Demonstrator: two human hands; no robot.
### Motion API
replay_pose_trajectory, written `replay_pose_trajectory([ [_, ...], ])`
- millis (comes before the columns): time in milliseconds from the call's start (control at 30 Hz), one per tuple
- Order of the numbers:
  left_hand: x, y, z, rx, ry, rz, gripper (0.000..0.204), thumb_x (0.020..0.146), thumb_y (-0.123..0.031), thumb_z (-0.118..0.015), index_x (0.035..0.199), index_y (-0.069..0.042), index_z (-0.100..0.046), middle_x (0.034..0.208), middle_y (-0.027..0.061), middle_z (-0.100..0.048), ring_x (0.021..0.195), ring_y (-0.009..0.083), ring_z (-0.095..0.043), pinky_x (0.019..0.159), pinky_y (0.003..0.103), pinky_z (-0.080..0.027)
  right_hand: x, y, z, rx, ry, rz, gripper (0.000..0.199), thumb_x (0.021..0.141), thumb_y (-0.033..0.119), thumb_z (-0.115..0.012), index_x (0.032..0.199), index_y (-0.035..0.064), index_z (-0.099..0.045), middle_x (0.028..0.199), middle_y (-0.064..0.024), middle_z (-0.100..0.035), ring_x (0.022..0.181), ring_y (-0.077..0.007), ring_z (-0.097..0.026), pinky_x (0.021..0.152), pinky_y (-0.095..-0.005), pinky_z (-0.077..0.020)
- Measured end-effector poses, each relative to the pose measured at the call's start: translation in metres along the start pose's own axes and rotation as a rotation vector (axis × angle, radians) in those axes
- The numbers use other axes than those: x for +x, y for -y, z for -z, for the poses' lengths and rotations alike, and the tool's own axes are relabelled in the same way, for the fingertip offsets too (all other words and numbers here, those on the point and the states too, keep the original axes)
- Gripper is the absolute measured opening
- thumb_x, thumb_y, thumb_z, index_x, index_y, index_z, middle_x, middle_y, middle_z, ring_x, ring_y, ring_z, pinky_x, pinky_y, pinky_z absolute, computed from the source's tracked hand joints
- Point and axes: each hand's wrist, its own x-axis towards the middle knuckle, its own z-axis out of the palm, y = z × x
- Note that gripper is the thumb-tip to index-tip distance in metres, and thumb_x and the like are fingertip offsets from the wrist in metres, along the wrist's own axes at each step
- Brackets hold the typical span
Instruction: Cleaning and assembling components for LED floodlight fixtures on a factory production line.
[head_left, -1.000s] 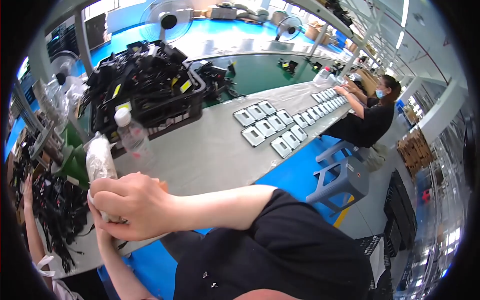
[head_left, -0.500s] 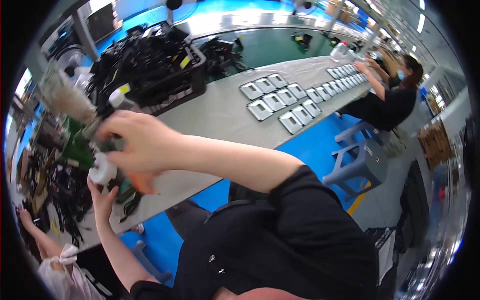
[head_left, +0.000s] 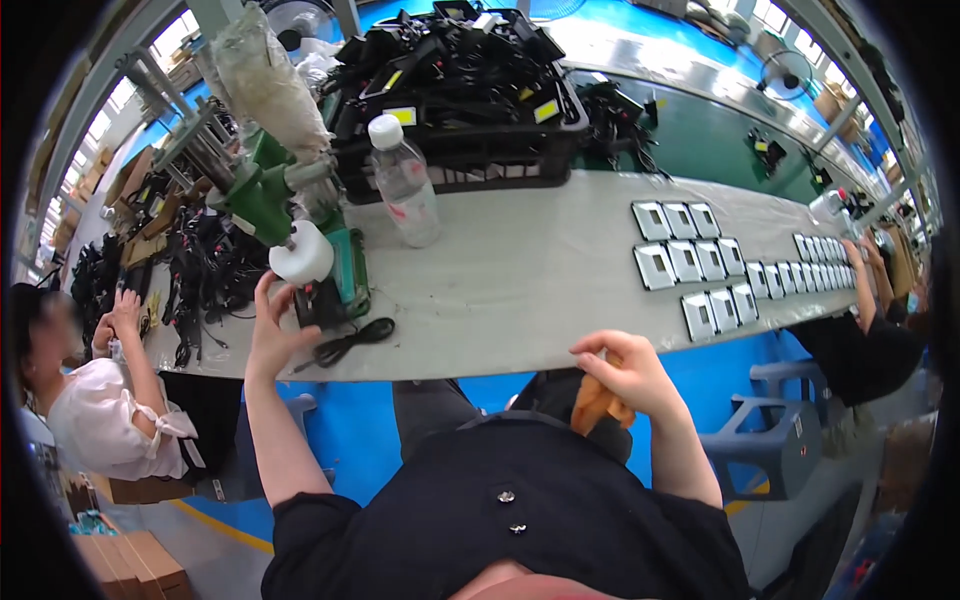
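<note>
L hand (head_left: 270, 335) is up at the worktop (head_left: 520, 280) edge, fingers spread on a white roll (head_left: 302, 254) w/ its round face toward the person, axis approx. horizontal. R hand (head_left: 625, 375) is below the edge, fingers pinching an orange cloth (head_left: 597, 405) hanging down.

factory assembly line: long workbench (head_left: 520, 270), rows of square parts (head_left: 700, 265).

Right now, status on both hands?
Left hand up at white roll on green machine. Right hand holds orange cloth. Water bottle beside.
</note>
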Motion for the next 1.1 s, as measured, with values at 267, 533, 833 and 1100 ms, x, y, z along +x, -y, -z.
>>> replay_pose_trajectory([
  [267, -0.016, -0.054, 0.083, -0.013, -0.313, -0.162, 0.077, 0.063, 0.012, -0.063, 0.133, -0.006, -0.036, 0.133, 0.0073, -0.037, 0.117, 0.0207, -0.049, 0.091, 0.033, -0.048, 0.008, -0.003, 0.021, 0.183, 0.033, 0.019, 0.019, 0.088, 0.012, -0.062, 0.101, -0.0017, -0.065, 0.073, -0.0014, -0.063, 0.069, -0.0049, -0.057, 0.062, -0.0198, -0.0456],
  [533, 0.089, -0.005, 0.197, 0.974, -1.016, 0.078, 0.067, 0.079, -0.028, -0.074, 0.133, -0.005, -0.042, 0.140, 0.0221, -0.036, 0.132, 0.0342, -0.034, 0.106, 0.041, -0.032, 0.107, 0.070, 0.036, -0.065, 0.049, 0.396, 0.032, 0.082, 0.014, -0.065, 0.111, 0.0023, -0.061, 0.076, -0.0016, -0.061, 0.071, -0.0081, -0.057, 0.067, -0.0238, -0.0469],
  [833, 0.000, -0.052, 0.004, 0.534, -0.825, -0.557, 0.036, 0.082, -0.001, -0.060, 0.118, -0.002, -0.054, 0.131, 0.0145, -0.048, 0.119, 0.0273, -0.049, 0.096, 0.036, -0.042, 0.327, 0.203, 0.030, -0.693, -0.450, 0.427, 0.074, 0.079, 0.045, -0.063, 0.140, 0.0114, -0.039, 0.125, -0.0181, -0.057, 0.116, -0.0329, -0.055, 0.100, -0.0398, -0.0410],
  [1100, -0.082, -0.030, 0.002, 0.505, -0.739, -0.253, 0.023, 0.082, 0.004, -0.055, 0.105, 0.000, -0.059, 0.120, 0.0139, -0.054, 0.103, 0.0245, -0.057, 0.085, 0.032, -0.048, 0.365, 0.220, 0.051, -0.301, -0.649, 0.722, 0.028, 0.077, 0.032, -0.061, 0.087, 0.0083, -0.073, 0.077, -0.0123, -0.070, 0.076, -0.0264, -0.068, 0.073, -0.0341, -0.0520],
])
